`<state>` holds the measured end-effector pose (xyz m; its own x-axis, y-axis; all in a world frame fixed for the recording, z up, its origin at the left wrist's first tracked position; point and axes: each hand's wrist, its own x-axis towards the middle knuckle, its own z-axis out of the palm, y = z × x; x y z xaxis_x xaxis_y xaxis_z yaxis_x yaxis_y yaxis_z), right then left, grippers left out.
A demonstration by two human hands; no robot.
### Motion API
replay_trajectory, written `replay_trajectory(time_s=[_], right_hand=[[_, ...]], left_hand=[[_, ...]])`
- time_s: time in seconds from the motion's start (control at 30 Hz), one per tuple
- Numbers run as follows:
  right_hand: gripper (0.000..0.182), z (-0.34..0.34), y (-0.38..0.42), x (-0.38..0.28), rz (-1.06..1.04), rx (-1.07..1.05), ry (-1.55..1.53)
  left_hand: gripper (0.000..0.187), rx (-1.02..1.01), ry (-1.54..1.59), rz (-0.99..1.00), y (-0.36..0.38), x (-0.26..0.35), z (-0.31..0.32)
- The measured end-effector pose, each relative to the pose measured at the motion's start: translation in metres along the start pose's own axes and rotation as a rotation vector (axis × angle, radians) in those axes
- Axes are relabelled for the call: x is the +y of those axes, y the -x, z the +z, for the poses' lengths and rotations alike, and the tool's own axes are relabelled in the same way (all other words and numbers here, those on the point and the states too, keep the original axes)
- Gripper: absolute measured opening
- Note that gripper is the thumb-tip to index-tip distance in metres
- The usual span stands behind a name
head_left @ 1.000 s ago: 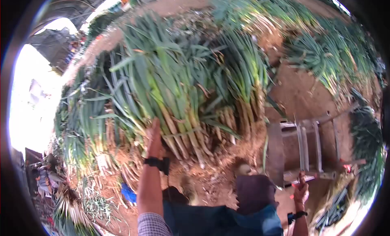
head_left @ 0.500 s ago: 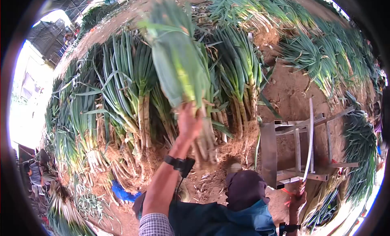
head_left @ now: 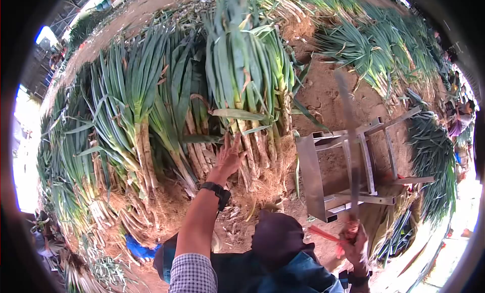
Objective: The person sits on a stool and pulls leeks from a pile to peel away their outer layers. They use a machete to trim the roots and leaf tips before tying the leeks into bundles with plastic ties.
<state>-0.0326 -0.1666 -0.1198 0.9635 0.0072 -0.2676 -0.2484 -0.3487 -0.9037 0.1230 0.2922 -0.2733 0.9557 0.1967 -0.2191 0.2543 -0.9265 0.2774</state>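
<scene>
My left hand (head_left: 228,159) has its fingers stretched out against the pale stalks of a leek bundle (head_left: 247,71), holding nothing. This bundle leans upright, leaves up and shaggy roots on the soil, beside another leek bundle (head_left: 136,86) to its left. My right hand (head_left: 357,247), low on the right, is closed round the handle of a long-bladed knife (head_left: 354,162). The blade points up and away from me, blurred by motion, across the view of a metal stand (head_left: 309,179). Red strips (head_left: 326,234) stick out leftward beside that hand.
More leeks (head_left: 374,53) lie in rows at the far right, with another heap (head_left: 429,156) beyond the stand. A blue plastic piece (head_left: 140,247) lies at lower left. Someone sits at the far left edge (head_left: 44,242). Brown soil (head_left: 328,96) shows between the rows.
The leek bundle that my left hand held up now stands among the others, and the hand has let go. The knife has swung to a more upright, left-leaning angle. My view has shifted right.
</scene>
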Motion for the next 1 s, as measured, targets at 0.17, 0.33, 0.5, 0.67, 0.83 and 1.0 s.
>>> replay_trajectory(time_s=[0.17, 0.33, 0.5, 0.67, 0.83, 1.0], right_hand=[[0.023, 0.03, -0.009, -0.032, -0.046, -0.344, 0.145], [0.021, 0.033, -0.003, -0.035, 0.03, -0.408, 0.106], [0.043, 0.026, 0.005, -0.029, 0.174, -0.398, -0.072], [0.054, 0.034, 0.003, -0.016, 0.104, -0.381, 0.102], [0.05, 0.042, -0.005, 0.001, 0.044, -0.423, 0.16], [0.041, 0.049, -0.012, -0.023, 0.129, -0.443, 0.275]], left_hand=[[0.042, 0.324, 0.152, 0.212, -0.009, 0.011, -0.036], [0.041, 0.268, 0.488, 0.278, -0.067, 0.038, 0.014], [0.036, 0.006, 0.11, 0.159, -0.058, 0.072, -0.007], [0.02, 0.079, 0.204, 0.206, -0.056, 0.042, -0.008], [0.016, 0.08, 0.183, 0.118, -0.058, 0.028, -0.007], [0.02, 0.246, 0.199, 0.319, -0.069, 0.02, 0.008]])
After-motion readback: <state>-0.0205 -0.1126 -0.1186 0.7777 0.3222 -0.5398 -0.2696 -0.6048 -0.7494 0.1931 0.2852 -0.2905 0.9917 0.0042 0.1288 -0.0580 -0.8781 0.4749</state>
